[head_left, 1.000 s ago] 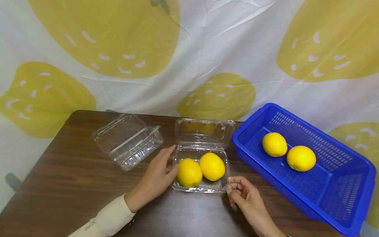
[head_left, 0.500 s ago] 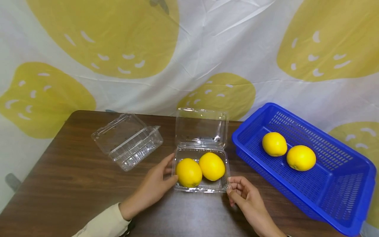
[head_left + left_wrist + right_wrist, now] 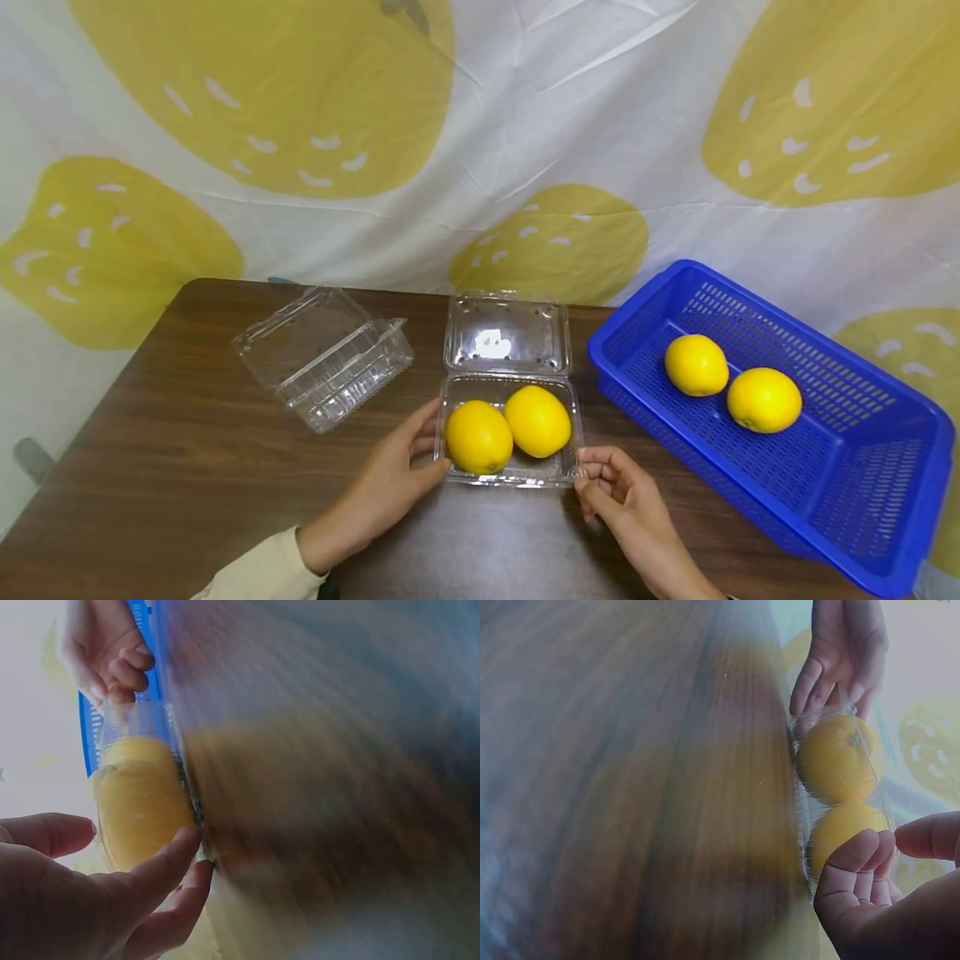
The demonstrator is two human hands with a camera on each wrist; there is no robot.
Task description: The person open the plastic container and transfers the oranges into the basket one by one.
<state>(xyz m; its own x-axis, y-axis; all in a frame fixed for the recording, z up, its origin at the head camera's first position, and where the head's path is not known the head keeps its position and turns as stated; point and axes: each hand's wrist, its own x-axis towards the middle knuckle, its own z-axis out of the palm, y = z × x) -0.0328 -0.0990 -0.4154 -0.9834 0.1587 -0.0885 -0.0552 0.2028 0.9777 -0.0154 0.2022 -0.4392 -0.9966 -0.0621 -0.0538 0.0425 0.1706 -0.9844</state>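
Note:
Two round yellow fruits (image 3: 480,437) lie side by side in the base of a clear plastic clamshell container (image 3: 510,481). Its hinged lid (image 3: 507,333) is tipped back behind the base. My left hand (image 3: 386,479) touches the container's left side with nearly straight fingers (image 3: 161,874), its thumb near the front left corner. Opposite it, my right hand (image 3: 626,504) pinches the front right corner with bent fingers (image 3: 855,859). In the left wrist view the clear wall and a fruit (image 3: 142,806) sit close beside the fingertips.
A second clear clamshell (image 3: 326,362) stands unfolded at the back left. On the right, a blue perforated basket (image 3: 750,508) holds two more yellow fruits (image 3: 763,400). All sit on a dark wooden table (image 3: 187,467), with a lemon-print cloth (image 3: 517,108) hanging behind.
The lid has swung, standing upright and then leaning back. My left hand has slid down and nearer along the container's left side. My right hand has stayed at its corner.

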